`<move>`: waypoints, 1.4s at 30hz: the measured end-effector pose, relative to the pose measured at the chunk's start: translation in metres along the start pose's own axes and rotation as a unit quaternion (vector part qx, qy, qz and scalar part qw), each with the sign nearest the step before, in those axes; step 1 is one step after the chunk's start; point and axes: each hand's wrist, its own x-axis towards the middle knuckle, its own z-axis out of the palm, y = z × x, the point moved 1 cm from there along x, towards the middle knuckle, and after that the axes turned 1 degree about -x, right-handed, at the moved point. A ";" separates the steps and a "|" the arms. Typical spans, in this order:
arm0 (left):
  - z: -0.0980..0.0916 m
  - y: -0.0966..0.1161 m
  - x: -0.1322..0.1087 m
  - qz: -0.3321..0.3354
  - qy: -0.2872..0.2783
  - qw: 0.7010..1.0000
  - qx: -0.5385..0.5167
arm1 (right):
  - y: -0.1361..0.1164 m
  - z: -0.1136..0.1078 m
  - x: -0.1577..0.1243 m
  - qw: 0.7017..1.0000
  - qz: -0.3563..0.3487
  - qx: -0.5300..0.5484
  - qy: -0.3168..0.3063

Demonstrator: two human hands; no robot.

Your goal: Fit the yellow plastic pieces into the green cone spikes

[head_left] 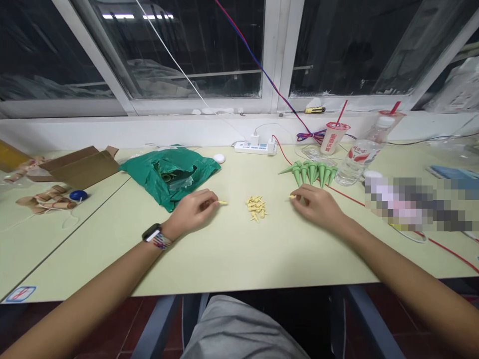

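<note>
My left hand (195,211) pinches a small pale-yellow pointed plastic piece (223,203) between thumb and fingertip, just right of a green plastic bag (144,172). Across the table, my right hand (316,203) is closed on a similar yellow piece (292,197), only its end showing. Between the two hands lies a small pile of yellow pointed pieces (256,206), touched by neither. Several green plastic spikes (312,172), cone-shaped with flanged tops, lie in a cluster behind my right hand. The bag's torn opening is dark, with something ring-like partly visible inside.
A power strip (258,146) with plugs sits by the wall. To the right stand a water bottle (359,157) and a drink cup (334,137) with a straw; a red cable (348,197) crosses there. Leftward are a cardboard box (80,167) and a blue ball (78,195).
</note>
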 end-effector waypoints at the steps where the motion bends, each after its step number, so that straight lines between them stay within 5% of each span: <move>1: -0.005 -0.006 -0.004 -0.010 0.000 1.000 0.021 | 0.007 -0.004 -0.005 1.000 0.023 0.008 -0.013; 6: -0.016 -0.018 -0.007 -0.025 -0.021 0.999 0.028 | 0.026 -0.014 -0.018 0.996 0.068 0.040 -0.040; 18: -0.014 -0.023 -0.003 -0.079 -0.014 0.997 0.019 | 0.020 -0.017 -0.016 0.996 0.064 0.006 -0.066; 42: -0.007 -0.012 -0.005 -0.038 -0.024 0.999 0.024 | 0.023 -0.022 -0.016 0.996 0.063 -0.022 -0.060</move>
